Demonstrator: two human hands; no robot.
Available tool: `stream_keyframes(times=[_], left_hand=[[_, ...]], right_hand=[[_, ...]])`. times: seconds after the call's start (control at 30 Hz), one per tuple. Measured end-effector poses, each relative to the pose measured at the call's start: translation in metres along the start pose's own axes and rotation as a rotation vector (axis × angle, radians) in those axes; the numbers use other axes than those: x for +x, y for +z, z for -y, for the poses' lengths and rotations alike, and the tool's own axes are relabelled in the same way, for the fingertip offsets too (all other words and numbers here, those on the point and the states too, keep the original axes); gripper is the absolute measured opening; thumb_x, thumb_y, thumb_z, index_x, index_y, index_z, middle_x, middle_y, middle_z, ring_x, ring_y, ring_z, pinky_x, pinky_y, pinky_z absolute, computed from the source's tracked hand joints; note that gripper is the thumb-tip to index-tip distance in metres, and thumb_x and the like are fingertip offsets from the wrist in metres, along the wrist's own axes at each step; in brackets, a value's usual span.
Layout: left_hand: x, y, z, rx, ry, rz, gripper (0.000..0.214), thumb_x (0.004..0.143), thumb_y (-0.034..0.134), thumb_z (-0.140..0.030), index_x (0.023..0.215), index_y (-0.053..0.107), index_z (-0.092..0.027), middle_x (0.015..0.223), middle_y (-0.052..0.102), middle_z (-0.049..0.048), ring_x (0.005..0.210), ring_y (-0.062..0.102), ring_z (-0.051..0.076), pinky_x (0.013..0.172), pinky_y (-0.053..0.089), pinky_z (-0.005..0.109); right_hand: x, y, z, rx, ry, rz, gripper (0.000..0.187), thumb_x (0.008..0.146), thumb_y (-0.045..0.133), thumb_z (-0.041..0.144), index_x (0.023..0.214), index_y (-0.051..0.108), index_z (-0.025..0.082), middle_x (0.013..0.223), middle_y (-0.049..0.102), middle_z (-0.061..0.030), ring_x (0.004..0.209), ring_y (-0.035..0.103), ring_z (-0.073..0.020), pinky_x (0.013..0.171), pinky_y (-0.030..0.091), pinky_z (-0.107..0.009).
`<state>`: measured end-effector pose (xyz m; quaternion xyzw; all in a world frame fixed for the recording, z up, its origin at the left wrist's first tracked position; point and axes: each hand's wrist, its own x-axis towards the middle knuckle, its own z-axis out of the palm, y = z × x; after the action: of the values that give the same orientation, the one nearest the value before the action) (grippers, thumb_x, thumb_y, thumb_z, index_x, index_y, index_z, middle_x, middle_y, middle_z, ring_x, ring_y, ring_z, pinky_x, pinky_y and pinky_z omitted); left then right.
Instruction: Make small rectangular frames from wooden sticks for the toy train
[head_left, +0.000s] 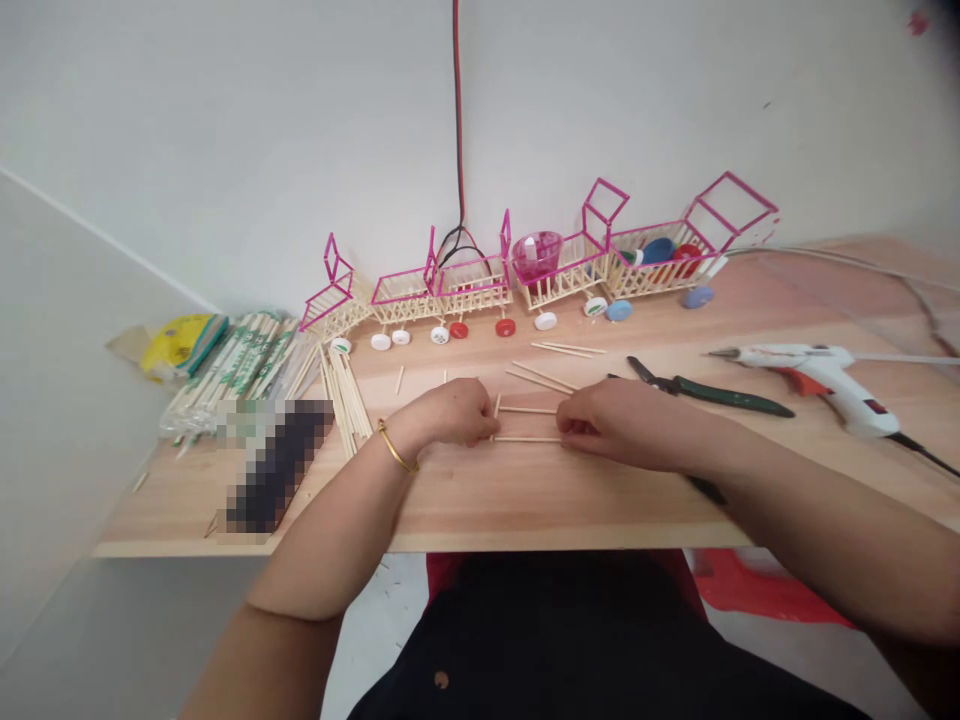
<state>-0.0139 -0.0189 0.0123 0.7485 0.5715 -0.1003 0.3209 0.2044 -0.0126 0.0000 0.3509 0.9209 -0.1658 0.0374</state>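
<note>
A small rectangle of thin wooden sticks lies on the tabletop between my hands, two long sticks side by side with a short one across their left ends. My left hand, fingers closed in a pinch, is at the short stick. At the right ends my right hand has its fingers curled in and closed on the sticks; its fingertips partly hide what lies there. Just beyond my right hand are loose sticks, and green-handled pruning shears lie to its right.
Stick-built carts with bottle-cap wheels line the wall. A white hot glue gun with a cord rests at right. Bundled sticks, packaged sticks, a yellow packet and a blurred dark object are at left.
</note>
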Motion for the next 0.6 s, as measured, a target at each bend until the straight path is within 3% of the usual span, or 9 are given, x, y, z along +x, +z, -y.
stream_keyframes(times=[0.4, 0.6], left_hand=[[0.004, 0.001, 0.002, 0.013, 0.012, -0.007, 0.026, 0.069, 0.048, -0.030, 0.052, 0.059, -0.014, 0.052, 0.060, 0.0040, 0.048, 0.049, 0.012, 0.047, 0.033, 0.024], [0.001, -0.001, 0.001, -0.020, 0.022, 0.004, 0.025, 0.069, 0.047, -0.028, 0.050, 0.056, -0.015, 0.049, 0.057, 0.0026, 0.046, 0.047, 0.011, 0.048, 0.033, 0.024]], right_hand=[[0.002, 0.003, -0.005, 0.028, -0.016, -0.012, 0.018, 0.079, 0.049, 0.031, 0.072, 0.063, 0.022, 0.072, 0.066, -0.0034, 0.067, 0.057, -0.0173, 0.060, 0.035, -0.027], [-0.002, -0.010, -0.024, 0.051, 0.027, -0.144, 0.019, 0.080, 0.047, 0.027, 0.076, 0.064, 0.021, 0.075, 0.067, -0.0018, 0.068, 0.056, -0.0158, 0.061, 0.036, -0.026]])
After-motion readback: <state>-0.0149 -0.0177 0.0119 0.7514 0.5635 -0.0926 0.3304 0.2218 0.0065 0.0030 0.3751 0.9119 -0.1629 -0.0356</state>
